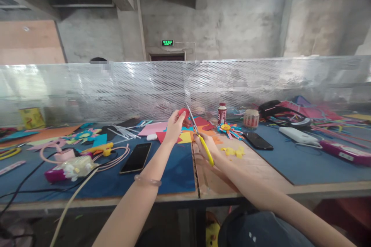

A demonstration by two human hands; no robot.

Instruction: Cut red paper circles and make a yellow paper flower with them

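My left hand (pixel 174 125) is closed on a small piece of red paper (pixel 183 113), held up above the table. Yellow-handled scissors (pixel 205 147) are gripped in my right hand (pixel 206 143), their blades pointing up and away, right beside the red paper. Whether the blades touch the paper I cannot tell. Below and behind both hands lie sheets of coloured paper (pixel 150 128) in pink, red, yellow and orange. Yellow paper scraps (pixel 233 151) rest on the bare wood to the right of my right hand.
A phone (pixel 136 157) lies left, another phone (pixel 257 140) right. Near the back stand a bottle (pixel 222 114) and a can (pixel 251 118), beside a paper flower (pixel 228 129). A glue gun (pixel 100 149), cables and a power strip (pixel 344 152) lie around. A perforated metal screen (pixel 145 88) borders the back.
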